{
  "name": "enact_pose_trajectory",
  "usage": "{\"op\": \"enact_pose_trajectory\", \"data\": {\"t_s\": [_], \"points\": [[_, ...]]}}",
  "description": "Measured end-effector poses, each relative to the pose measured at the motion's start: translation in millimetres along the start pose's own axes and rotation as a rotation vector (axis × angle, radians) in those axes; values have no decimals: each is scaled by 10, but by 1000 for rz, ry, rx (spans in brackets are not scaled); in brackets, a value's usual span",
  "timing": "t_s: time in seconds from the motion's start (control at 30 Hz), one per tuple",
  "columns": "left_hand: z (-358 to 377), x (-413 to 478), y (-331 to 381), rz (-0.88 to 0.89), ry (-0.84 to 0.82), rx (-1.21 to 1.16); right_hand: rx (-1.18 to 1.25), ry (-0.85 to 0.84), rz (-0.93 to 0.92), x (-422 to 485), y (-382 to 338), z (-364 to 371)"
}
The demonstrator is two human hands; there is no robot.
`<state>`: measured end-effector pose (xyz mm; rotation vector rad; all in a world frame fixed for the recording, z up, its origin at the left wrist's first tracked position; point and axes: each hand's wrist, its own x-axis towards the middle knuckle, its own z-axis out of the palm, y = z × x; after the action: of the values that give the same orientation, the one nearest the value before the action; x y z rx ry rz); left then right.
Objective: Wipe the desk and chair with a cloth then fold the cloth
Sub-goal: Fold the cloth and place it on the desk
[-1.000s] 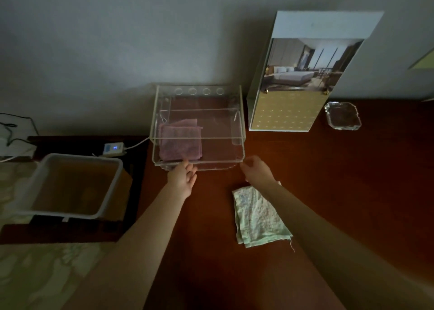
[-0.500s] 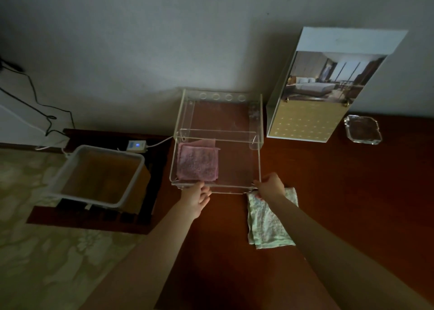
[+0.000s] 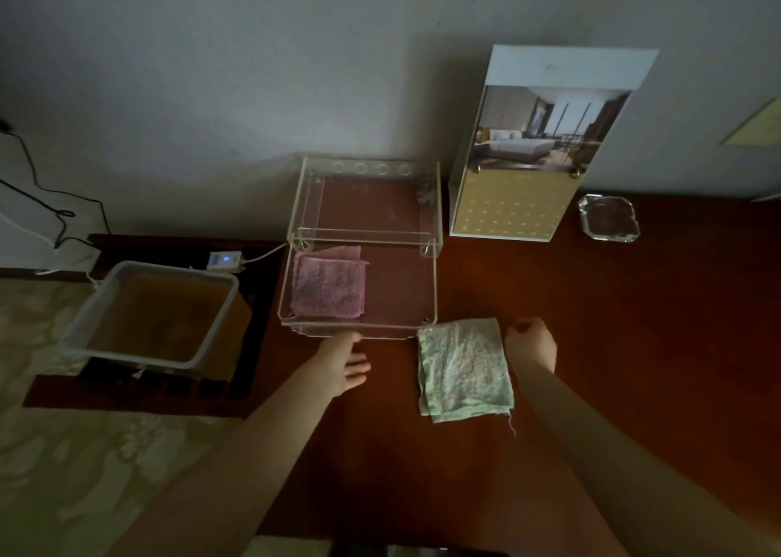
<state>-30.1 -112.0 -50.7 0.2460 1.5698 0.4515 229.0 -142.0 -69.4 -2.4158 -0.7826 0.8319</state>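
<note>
Open desk (image 3: 634, 345) stretches right of the green cloth (image 3: 462, 370); clear acrylic box (image 3: 363, 232) and standing calendar (image 3: 528, 176) block the back.

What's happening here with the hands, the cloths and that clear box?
A person works bare-handed at a desk. The left hand lies open, fingertips at the front lip of the clear acrylic box, which holds a folded pink cloth. A folded green cloth lies on the desk just in front of the box's right corner. The right hand sits curled against the green cloth's right edge; whether it has a grip on it is unclear.
</note>
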Motion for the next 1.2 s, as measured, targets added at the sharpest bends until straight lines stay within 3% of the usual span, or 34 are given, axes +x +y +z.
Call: {"op": "enact_pose_trajectory", "data": {"t_s": [0.13,0.4,0.5,0.6,0.67,0.8,0.97,1.07,1.2], "points": [[446,-79,-229,33,-95,263,-56,-141,25,12,119,-22],[940,-158,-391,159,-71,314,-53,-331,50,-113,128,40],[969,-241,-353,212,-204,371,105,-326,14,-135,177,-68],[990,-299,-279,220,-382,247,304,-321,-12,-173,174,-261],[988,-366,-164,242,-438,156,310,-316,-63,-176,112,-364],[820,-409,200,372,-378,137,405,-382,-135,-214,-289,-385],[456,-197,666,402,-251,63,460,-434,-162,-281,-987,-30],[281,54,884,399,-145,48,406,-457,-132,-165,-1234,291],[197,328,994,317,-127,188,225,-401,-62,12,-1307,588]]}}
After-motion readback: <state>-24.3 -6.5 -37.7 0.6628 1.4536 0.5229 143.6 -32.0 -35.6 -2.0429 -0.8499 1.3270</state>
